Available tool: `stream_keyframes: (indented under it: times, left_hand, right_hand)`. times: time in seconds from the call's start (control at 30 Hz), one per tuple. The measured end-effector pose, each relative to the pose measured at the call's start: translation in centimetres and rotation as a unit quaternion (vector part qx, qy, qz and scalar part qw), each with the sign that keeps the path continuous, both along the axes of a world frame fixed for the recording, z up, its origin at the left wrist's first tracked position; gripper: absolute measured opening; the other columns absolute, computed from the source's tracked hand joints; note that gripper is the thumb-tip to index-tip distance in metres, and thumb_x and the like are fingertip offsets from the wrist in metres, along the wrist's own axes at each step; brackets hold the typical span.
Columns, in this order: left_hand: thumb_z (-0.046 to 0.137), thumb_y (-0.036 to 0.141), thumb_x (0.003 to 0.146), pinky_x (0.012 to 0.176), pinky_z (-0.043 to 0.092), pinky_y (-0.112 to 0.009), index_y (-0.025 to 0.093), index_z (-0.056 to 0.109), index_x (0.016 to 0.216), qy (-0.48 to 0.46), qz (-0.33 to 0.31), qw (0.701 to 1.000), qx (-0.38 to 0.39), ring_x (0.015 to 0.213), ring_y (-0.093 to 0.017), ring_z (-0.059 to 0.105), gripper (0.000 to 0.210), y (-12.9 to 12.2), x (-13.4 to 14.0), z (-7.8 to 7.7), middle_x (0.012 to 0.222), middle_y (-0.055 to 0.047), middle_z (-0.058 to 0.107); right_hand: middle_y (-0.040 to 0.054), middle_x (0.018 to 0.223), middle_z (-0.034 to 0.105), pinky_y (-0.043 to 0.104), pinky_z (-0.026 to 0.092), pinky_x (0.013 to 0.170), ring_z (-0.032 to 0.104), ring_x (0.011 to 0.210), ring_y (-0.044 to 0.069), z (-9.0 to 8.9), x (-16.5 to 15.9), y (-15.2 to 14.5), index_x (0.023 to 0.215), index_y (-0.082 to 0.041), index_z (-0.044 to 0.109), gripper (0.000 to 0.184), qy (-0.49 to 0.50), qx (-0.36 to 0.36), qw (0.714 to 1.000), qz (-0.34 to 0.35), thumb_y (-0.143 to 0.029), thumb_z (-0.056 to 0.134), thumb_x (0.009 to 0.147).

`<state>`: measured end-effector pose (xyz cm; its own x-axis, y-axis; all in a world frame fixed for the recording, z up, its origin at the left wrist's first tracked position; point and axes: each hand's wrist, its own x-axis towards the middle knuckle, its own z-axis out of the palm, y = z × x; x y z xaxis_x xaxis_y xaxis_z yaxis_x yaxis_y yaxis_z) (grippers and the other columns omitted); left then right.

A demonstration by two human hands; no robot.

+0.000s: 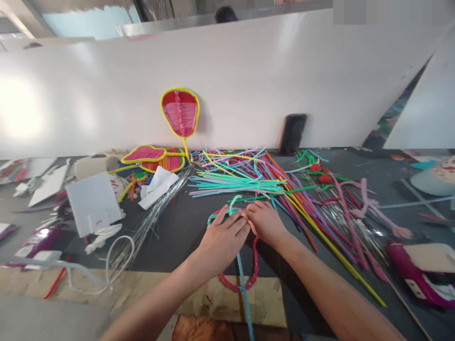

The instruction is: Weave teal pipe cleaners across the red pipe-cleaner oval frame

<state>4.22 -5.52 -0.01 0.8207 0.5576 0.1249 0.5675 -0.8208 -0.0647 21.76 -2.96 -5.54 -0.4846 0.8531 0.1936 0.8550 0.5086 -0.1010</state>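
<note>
Near the table's front edge, my left hand [225,239] and my right hand [266,225] meet at the top of a loop of red-pink pipe cleaner [256,260]. The fingers of both are closed on it where a turquoise pipe cleaner crosses, though the fingertips partly hide each other. A long light-blue pipe cleaner [244,293] hangs down across the loop and past the table edge. Just beyond my hands lies a bundle of turquoise pipe cleaners [238,182].
Purple, orange and yellow pipe cleaners [309,213] spread to the right. Thin metal wires [156,203] lie left. A pink fan shape with yellow edging [180,113] and a phone [293,134] lean on the white board [241,66]. Magenta glue guns [423,284] flank the table.
</note>
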Motion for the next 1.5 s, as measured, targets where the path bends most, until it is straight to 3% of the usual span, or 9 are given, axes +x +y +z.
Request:
stream_keyframes:
  times: [0.13, 0.27, 0.4, 0.47, 0.57, 1.03, 1.23, 1.37, 1.5]
  left_hand:
    - [0.035, 0.014, 0.089, 0.107, 0.017, -0.057, 0.018, 0.052, 0.123, 0.042, 0.078, 0.995, 0.056, 0.122, -0.025, 0.044, 0.038, 1.0, -0.6, -2.0, 0.130, -0.008, 0.054]
    - [0.038, 0.014, 0.089, 0.098, 0.025, -0.054, 0.022, 0.051, 0.123, 0.040, 0.099, 0.990, 0.091, 0.117, -0.025, 0.045, 0.037, 1.2, -1.2, -2.3, 0.130, -0.006, 0.054]
    - [0.045, 0.015, 0.088, 0.087, 0.031, -0.047, 0.022, 0.062, 0.102, 0.026, 0.145, 0.983, 0.106, 0.103, -0.024, 0.050, 0.023, 2.2, -0.9, -1.9, 0.099, -0.006, 0.067]
    - [0.049, 0.016, 0.086, 0.087, 0.029, -0.047, 0.022, 0.065, 0.089, 0.008, 0.164, 0.981, 0.099, 0.098, -0.024, 0.051, 0.017, 3.1, -0.9, -1.8, 0.081, -0.005, 0.067]
    - [0.049, 0.016, 0.086, 0.089, 0.025, -0.049, 0.023, 0.065, 0.084, -0.006, 0.159, 0.985, 0.072, 0.094, -0.025, 0.052, 0.018, 4.2, -1.0, -1.7, 0.072, -0.005, 0.065]
    - [0.043, 0.010, 0.080, 0.087, 0.024, -0.049, 0.024, 0.065, 0.088, -0.028, 0.190, 0.981, 0.000, 0.088, -0.025, 0.051, 0.027, 3.5, -1.6, -2.3, 0.071, -0.006, 0.064]
    - [0.044, 0.029, 0.086, 0.090, 0.022, -0.051, 0.022, 0.065, 0.078, -0.042, 0.200, 0.979, -0.021, 0.090, -0.025, 0.052, 0.024, 3.9, -1.3, -2.2, 0.075, -0.006, 0.065]
    - [0.047, 0.037, 0.086, 0.085, 0.028, -0.046, 0.021, 0.064, 0.079, -0.051, 0.241, 0.965, -0.085, 0.093, -0.026, 0.053, 0.024, 5.2, -1.1, -2.4, 0.086, -0.005, 0.065]
    - [0.054, 0.041, 0.081, 0.081, 0.034, -0.041, 0.022, 0.058, 0.100, -0.043, 0.273, 0.945, -0.177, 0.096, -0.026, 0.055, 0.027, 6.5, -1.2, -2.3, 0.097, -0.005, 0.063]
  right_hand:
    - [0.0052, 0.087, 0.064, 0.032, 0.027, 0.075, 0.049, 0.088, 0.020, 0.1, 0.2, 0.2, 0.092, -0.021, 0.064, 0.017, -0.003, 0.000, 1.000, 0.009, -0.018, 0.049, 0.088]
    - [0.0045, 0.084, 0.064, 0.034, 0.026, 0.076, 0.048, 0.087, 0.020, 0.2, 0.3, 0.1, 0.090, -0.021, 0.065, 0.016, -0.002, 0.016, 1.000, 0.018, -0.018, 0.049, 0.088]
    - [0.0056, 0.082, 0.064, 0.035, 0.024, 0.077, 0.048, 0.086, 0.020, 0.3, 0.2, 0.0, 0.094, -0.021, 0.066, 0.019, 0.006, 0.045, 0.999, 0.019, -0.018, 0.048, 0.088]
    - [0.0058, 0.081, 0.063, 0.035, 0.024, 0.077, 0.048, 0.084, 0.020, 0.3, 0.1, 0.0, 0.096, -0.022, 0.066, 0.020, 0.015, 0.053, 0.998, 0.015, -0.018, 0.048, 0.088]
    - [0.0058, 0.082, 0.063, 0.036, 0.023, 0.079, 0.047, 0.084, 0.019, 0.3, 0.0, 0.0, 0.098, -0.022, 0.066, 0.022, 0.034, 0.056, 0.998, 0.012, -0.019, 0.046, 0.090]
    - [0.0061, 0.086, 0.063, 0.039, 0.023, 0.080, 0.045, 0.087, 0.020, 0.7, 0.0, 0.0, 0.098, -0.024, 0.066, 0.024, 0.024, 0.018, 0.999, 0.019, -0.016, 0.045, 0.088]
    - [0.0044, 0.088, 0.063, 0.035, 0.031, 0.081, 0.050, 0.089, 0.019, 0.2, 0.5, 0.0, 0.086, -0.022, 0.068, 0.018, 0.115, -0.002, 0.993, -0.019, -0.027, 0.051, 0.088]
    - [0.0056, 0.096, 0.062, 0.031, 0.039, 0.080, 0.054, 0.090, 0.018, -0.5, 0.7, 0.4, 0.078, -0.019, 0.067, 0.008, 0.188, -0.031, 0.980, -0.048, -0.022, 0.060, 0.081]
    - [0.0035, 0.090, 0.063, 0.030, 0.040, 0.080, 0.055, 0.088, 0.018, -0.3, 0.7, 0.3, 0.077, -0.019, 0.065, 0.004, 0.187, -0.069, 0.979, -0.051, -0.021, 0.062, 0.079]
